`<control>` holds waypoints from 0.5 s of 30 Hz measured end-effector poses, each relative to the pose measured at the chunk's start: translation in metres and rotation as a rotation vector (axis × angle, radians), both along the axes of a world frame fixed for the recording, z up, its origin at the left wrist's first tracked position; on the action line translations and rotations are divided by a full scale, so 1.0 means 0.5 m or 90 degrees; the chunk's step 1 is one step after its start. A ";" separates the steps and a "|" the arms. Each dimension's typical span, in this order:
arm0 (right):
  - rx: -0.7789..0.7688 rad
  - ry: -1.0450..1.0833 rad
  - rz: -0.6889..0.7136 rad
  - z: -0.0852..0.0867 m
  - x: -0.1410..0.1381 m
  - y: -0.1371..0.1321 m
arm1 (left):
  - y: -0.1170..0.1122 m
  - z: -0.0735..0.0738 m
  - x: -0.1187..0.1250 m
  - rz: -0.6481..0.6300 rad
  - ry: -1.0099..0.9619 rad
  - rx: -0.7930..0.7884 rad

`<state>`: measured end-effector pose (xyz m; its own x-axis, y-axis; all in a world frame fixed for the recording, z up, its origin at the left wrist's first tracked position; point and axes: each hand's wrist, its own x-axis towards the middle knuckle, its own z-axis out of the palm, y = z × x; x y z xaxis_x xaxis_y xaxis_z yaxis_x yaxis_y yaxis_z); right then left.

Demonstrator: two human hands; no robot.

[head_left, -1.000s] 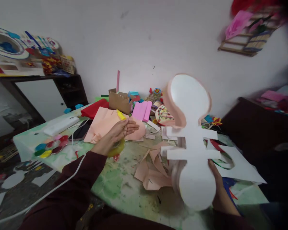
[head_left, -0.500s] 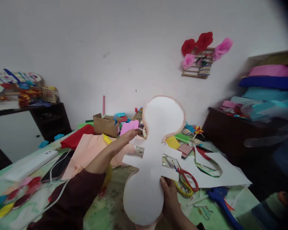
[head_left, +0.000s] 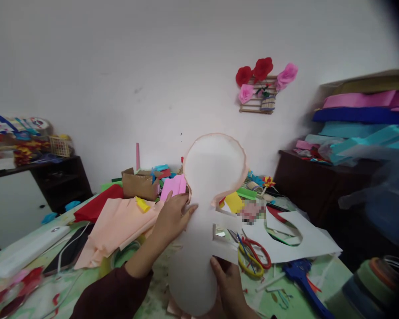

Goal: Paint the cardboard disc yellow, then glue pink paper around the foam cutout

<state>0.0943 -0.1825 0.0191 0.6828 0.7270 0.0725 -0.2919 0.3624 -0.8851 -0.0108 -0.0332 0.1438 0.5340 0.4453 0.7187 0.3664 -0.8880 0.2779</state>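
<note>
Upright in front of me is a white paper cutout, with a round top, a narrow middle with side tabs and a rounded lower end. Peach edging, apparently crepe paper, runs around its top. My left hand is closed on the left edge of the narrow part, thumb on the front face and the other fingers partly hidden behind. Lower down, my right hand pinches the right edge below the tabs, its thumb on the white face. A peach crepe paper sheet lies left of my left hand. Scissors with red and yellow handles lie beside the right tabs.
On the right are a cut white sheet, a blue glue gun and a bottle. Leftward lie a phone with a cable and a white power strip-like box. A cardboard box stands at the back.
My left hand has come back onto the neck of the cutout, its thumb now on the front. The cutout has shifted slightly left in view, and the camera has turned a little right.
</note>
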 end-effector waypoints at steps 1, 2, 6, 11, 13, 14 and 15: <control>-0.008 0.006 0.006 0.000 0.000 -0.001 | -0.008 -0.001 0.003 0.020 0.019 0.024; -0.018 0.011 0.015 -0.001 0.001 -0.002 | -0.014 -0.003 0.005 0.039 0.028 0.050; -0.039 -0.016 0.033 -0.013 0.015 -0.004 | -0.028 -0.014 0.017 0.076 0.029 0.146; -0.060 -0.096 0.020 -0.027 0.030 -0.007 | -0.032 -0.038 0.032 0.106 -0.062 0.209; -0.057 -0.101 0.023 -0.030 0.031 -0.007 | -0.032 -0.046 0.039 0.110 -0.081 0.200; -0.056 -0.097 0.023 -0.033 0.030 -0.007 | -0.032 -0.049 0.041 0.108 -0.079 0.187; -0.054 -0.091 0.017 -0.036 0.030 -0.006 | -0.032 -0.051 0.043 0.102 -0.074 0.172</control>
<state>0.1091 -0.1857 0.0011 0.6501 0.7526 0.1046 -0.1696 0.2779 -0.9455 0.0105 -0.0491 0.1184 0.3804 0.3021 0.8741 0.4877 -0.8686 0.0880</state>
